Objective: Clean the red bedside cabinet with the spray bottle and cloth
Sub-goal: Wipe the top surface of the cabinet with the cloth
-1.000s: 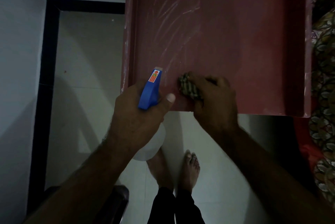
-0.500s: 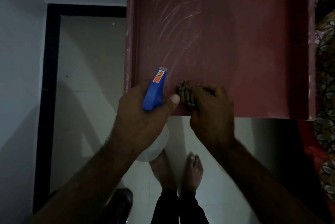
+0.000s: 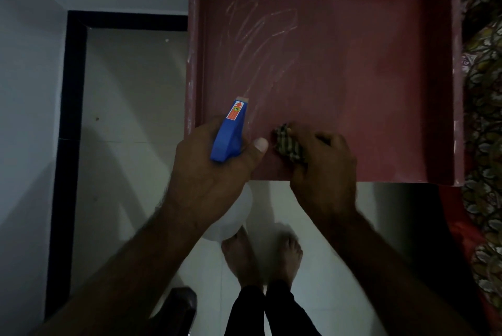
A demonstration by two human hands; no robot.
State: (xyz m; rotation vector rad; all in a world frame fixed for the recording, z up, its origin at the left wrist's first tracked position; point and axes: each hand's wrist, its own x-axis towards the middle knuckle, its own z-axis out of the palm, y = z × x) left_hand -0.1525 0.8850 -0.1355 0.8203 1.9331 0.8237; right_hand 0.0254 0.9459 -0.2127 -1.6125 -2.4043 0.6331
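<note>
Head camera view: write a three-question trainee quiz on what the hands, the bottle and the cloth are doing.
1. True or false: the left hand holds the spray bottle.
2. Where is the cloth? A) on the floor B) under the right hand on the cabinet C) on the bed
3. Fill in: pale streaks mark the cabinet top's far ____ side.

Key: 1 true; 2 B; 3 left.
</note>
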